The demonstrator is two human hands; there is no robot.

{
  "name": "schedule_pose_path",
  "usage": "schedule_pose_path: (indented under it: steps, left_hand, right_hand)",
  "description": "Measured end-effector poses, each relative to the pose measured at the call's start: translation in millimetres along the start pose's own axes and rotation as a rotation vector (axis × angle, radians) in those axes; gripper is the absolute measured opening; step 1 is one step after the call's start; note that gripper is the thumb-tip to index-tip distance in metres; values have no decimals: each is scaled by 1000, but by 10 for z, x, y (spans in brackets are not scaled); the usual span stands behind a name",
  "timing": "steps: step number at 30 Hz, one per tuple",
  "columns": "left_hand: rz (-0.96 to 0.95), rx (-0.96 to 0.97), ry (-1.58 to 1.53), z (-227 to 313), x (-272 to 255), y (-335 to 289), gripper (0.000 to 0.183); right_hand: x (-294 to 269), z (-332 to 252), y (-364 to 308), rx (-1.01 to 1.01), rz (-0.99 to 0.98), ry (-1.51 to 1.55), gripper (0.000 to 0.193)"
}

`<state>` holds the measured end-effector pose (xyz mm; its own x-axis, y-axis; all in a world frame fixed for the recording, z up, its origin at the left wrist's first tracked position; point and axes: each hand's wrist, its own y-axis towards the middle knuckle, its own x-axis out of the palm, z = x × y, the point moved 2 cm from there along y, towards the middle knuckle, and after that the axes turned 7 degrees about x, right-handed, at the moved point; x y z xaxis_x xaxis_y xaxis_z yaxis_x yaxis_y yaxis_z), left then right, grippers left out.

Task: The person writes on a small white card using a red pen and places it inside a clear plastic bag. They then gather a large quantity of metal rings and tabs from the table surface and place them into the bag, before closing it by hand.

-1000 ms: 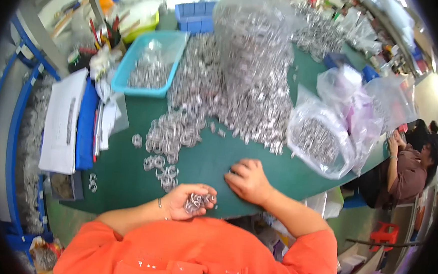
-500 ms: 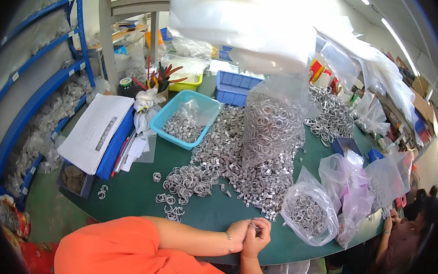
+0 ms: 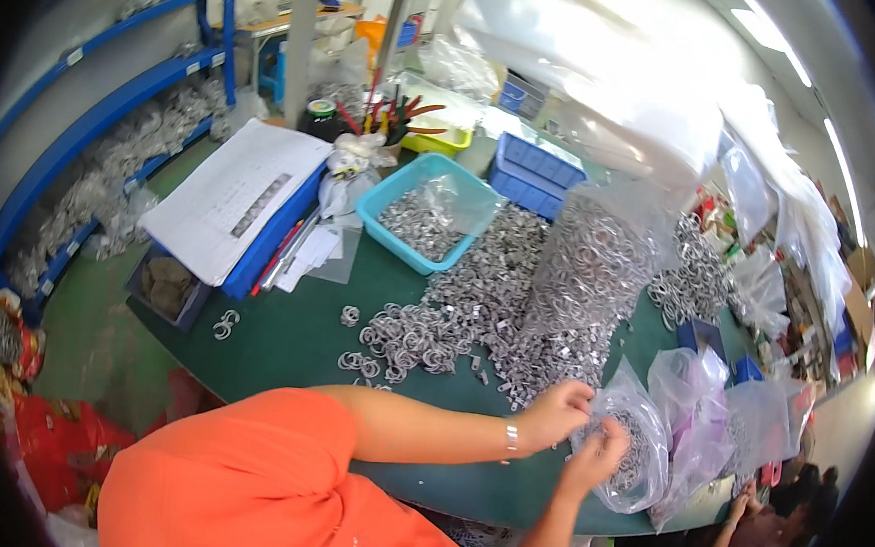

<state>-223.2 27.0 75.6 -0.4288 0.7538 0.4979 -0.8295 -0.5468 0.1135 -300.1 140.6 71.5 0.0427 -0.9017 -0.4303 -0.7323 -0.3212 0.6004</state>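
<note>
My left hand (image 3: 552,417) is beside an open clear plastic bag (image 3: 657,488) of grey metal rings, its fingers curled together. Whatever it may hold is too small to make out. Just nearer to me, my right hand (image 3: 595,458) reaches over the bag's near side with bent, closed fingers; their contents are hidden. Beyond the hands spreads a heap of small metal clips (image 3: 542,365), with a tall clear bag of rings (image 3: 599,245) standing in it. Left of that heap lies a pile of loose open metal rings (image 3: 415,338).
A turquoise tray (image 3: 440,266) holds small parts in a bag. Blue bins (image 3: 539,169) stand behind. Papers (image 3: 237,201) rest on a blue folder at left, near a dark box (image 3: 168,292). Pinkish bags (image 3: 694,420) stand at right, where another person (image 3: 757,539) sits.
My hands were together at the table's front edge; they have parted and moved right to the open bag of rings. The view has swung, so the table appears tilted.
</note>
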Motion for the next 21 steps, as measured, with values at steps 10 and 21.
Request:
schedule_pose_path:
  steps: [10,21]
  left_hand:
    - [338,422,1229,1264,-1814,-1371,36]
    - [-4,203,1095,671,-1841,-1504,44]
  right_hand:
    - [1209,-1281,-1132,-780,-1142,119,41]
    - [605,-529,-1056,217,-634,276,9]
